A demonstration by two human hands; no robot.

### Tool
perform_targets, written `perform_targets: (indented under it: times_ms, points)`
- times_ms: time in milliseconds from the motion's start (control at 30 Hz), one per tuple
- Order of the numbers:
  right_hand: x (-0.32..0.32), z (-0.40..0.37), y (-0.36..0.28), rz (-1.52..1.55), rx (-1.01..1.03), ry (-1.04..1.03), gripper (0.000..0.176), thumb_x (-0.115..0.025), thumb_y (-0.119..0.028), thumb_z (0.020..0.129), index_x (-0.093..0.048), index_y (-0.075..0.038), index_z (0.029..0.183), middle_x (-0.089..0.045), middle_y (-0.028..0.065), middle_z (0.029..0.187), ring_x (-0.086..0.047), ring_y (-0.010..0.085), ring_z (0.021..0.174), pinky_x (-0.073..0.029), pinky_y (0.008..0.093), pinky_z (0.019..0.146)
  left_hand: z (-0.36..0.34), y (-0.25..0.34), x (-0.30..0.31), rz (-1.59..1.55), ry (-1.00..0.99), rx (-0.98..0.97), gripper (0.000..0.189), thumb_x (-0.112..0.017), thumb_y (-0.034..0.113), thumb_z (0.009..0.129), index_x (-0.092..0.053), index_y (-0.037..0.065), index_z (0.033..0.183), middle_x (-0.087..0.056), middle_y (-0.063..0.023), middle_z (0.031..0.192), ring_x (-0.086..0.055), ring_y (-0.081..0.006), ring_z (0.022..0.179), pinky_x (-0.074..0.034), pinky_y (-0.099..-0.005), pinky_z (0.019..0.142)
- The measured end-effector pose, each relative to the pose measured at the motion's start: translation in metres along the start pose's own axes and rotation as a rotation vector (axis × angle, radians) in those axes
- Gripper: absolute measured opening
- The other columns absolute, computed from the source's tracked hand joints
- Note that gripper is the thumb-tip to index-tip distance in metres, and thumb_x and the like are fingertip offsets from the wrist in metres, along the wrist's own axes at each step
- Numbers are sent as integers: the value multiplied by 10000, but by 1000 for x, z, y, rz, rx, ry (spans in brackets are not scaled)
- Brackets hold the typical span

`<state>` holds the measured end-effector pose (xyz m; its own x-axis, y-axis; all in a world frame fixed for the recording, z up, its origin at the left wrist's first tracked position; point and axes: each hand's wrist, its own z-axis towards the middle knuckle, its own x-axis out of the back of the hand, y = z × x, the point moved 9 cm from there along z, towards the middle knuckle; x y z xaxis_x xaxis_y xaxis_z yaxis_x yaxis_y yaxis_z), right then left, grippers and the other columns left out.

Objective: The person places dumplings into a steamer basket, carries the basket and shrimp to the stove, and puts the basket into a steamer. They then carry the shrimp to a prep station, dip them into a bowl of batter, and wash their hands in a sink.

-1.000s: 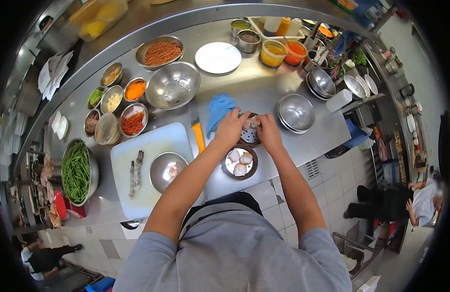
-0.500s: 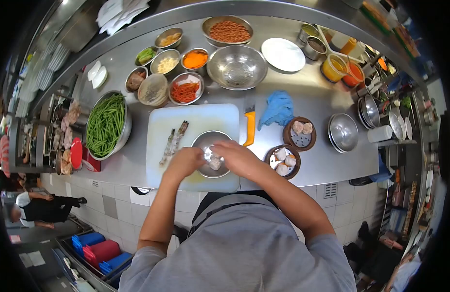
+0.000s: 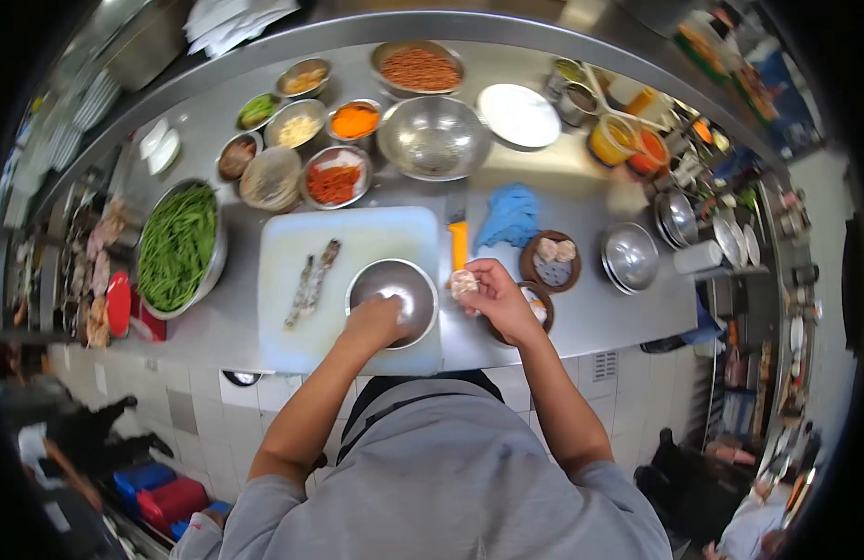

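Observation:
My right hand [image 3: 497, 301] pinches a small pale dumpling [image 3: 463, 284] between thumb and fingers, just right of a steel bowl [image 3: 415, 280]. The bowl rests on a white cutting board [image 3: 292, 252]. My left hand [image 3: 376, 322] is curled over the bowl's left side, fingertips inside; what they grip, if anything, is hidden. Two shrimp-like pieces [image 3: 310, 285] lie left of the bowl. Behind my right hand, a round steamer basket [image 3: 547, 322] with white contents is partly covered. Another steamer basket [image 3: 550, 278] holds two dumplings. A yellow-handled knife [image 3: 459, 245] lies beside the board.
A blue cloth [image 3: 509, 215] lies behind the baskets. Green beans [image 3: 178, 247] fill a large bowl at left. Bowls of orange paste [image 3: 354, 120], red shreds [image 3: 333, 183] and other ingredients stand at the back, near a white plate [image 3: 519, 117]. Steel bowls [image 3: 630, 257] sit at right.
My right hand has moved right, out of the bowl, carrying the dumpling. My left hand stays at the bowl, its fingers further down inside. The view has shifted slightly.

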<state>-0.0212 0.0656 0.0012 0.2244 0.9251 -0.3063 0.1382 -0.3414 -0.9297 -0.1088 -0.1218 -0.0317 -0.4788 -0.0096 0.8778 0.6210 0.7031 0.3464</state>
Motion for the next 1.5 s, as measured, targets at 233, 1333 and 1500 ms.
perform_targets:
  times_ms: [233, 1333, 1500]
  points:
    - [171, -97, -14, 144, 79, 585, 360, -610, -34, 938, -544, -76, 1289, -633, 66, 1084, -631, 134, 843, -538, 271, 706, 32, 40, 25, -750, 2, -171, 293, -709, 113, 762, -589, 62, 1024, -664, -116, 972, -657, -268, 912, -526, -371, 817]
    - [206, -111, 38, -819, -336, 374, 491, -551, -442, 971, -572, -32, 1241, -707, 213, 905, -701, 331, 852, -529, 412, 780, 130, 199, -12, -431, 315, -386, 240, -671, 258, 901, -699, 63, 1039, -670, -146, 1064, -661, -310, 967, -537, -392, 813]
    - [188, -116, 47, -914, -257, 419, 477, -425, -414, 1009, -563, -38, 1268, -710, 232, 949, -684, 408, 916, -517, 475, 830, 107, 180, -57, -587, -133, -136, 496, -538, 442, 975, -707, -19, 1048, -683, -205, 860, -676, -356, 868, -519, -432, 807]
